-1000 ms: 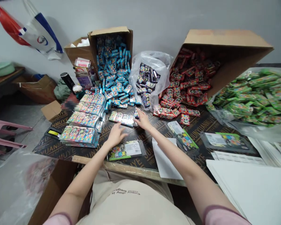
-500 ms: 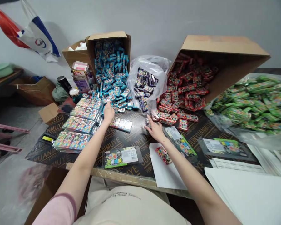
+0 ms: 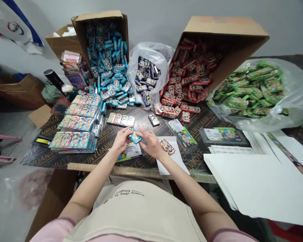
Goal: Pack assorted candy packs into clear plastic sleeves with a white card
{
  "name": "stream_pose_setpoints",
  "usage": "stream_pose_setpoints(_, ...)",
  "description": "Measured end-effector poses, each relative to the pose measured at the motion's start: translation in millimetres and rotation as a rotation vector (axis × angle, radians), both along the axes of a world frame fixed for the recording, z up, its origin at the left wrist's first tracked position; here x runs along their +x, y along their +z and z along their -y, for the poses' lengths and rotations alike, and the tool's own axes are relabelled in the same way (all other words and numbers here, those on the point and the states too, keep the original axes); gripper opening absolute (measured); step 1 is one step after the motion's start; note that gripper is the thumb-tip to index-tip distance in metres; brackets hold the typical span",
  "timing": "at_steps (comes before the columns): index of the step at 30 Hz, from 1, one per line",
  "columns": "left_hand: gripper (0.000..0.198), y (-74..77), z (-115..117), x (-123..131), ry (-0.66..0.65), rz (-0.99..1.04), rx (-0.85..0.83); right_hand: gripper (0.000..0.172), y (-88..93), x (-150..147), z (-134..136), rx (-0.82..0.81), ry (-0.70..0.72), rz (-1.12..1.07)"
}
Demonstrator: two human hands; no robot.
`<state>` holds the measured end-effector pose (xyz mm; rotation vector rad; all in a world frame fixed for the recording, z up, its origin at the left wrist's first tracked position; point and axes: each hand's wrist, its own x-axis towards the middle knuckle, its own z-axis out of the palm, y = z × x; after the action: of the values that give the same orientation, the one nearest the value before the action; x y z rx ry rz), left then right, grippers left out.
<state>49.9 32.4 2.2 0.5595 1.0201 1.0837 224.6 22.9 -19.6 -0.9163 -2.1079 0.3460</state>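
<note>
My left hand (image 3: 121, 139) and my right hand (image 3: 150, 143) meet over the near middle of the table, both with fingers on a small blue packet (image 3: 134, 136). Under them lies a clear sleeve with a green card (image 3: 131, 153). A red packet (image 3: 167, 146) rests on a white sheet (image 3: 175, 163) just right of my right hand. A purple packet (image 3: 154, 119) lies alone further back. A row of packets (image 3: 120, 119) sits behind my left hand.
Tipped cardboard boxes spill blue packets (image 3: 108, 70) and red packets (image 3: 192, 80). Plastic bags hold purple packets (image 3: 145, 79) and green packets (image 3: 249, 89). Stacks of filled sleeves (image 3: 78, 127) stand at left. White sheets (image 3: 257, 181) cover the right side. The table's front edge (image 3: 131, 171) is near.
My left hand came back from the blue pile with a blue packet. My right hand left the purple packet on the table and joined the left hand on the blue one. The camera tilted down.
</note>
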Motion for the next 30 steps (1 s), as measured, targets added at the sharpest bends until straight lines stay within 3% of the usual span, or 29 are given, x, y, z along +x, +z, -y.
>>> stream_pose_setpoints(6, 0.098, 5.3, 17, -7, -0.307, -0.123, 0.089, 0.104, 13.7, 13, 21, -0.154, 0.207, 0.050)
stream_pose_setpoints(10, 0.094, -4.9, 21, -11, -0.364, -0.244, 0.189, 0.103, 13.9, 19, 25, -0.271, 0.164, -0.026)
stream_pose_setpoints(13, 0.095, -22.3, 27, -17, -0.398, -0.627, 0.457, 0.104, 7.5, 29, 24, -0.279, 0.036, -0.119)
stream_pose_setpoints(15, 0.106, -35.5, 34, -21, -0.534, -0.994, 0.643, 0.105, 2.7, 38, 24, -0.289, -0.022, -0.118)
stream_pose_setpoints(17, 0.109, -46.6, 41, -22, -0.675, -1.275, 0.724, 0.108, -1.9, 46, 26, -0.296, -0.067, -0.074)
stream_pose_setpoints(19, 0.103, -52.9, 46, -20, -0.712, -1.428, 0.729, 0.109, -6.2, 52, 29, -0.271, -0.102, -0.001)
stream_pose_setpoints(24, 0.099, -45.5, 48, -18, -0.631, -1.451, 0.797, 0.098, -10.8, 56, 38, -0.122, -0.108, 0.229)
stream_pose_setpoints(30, 0.095, -32.3, 51, -17, -0.711, -1.450, 0.871, 0.087, -5.7, 44, 48, -0.129, -0.071, 0.357)
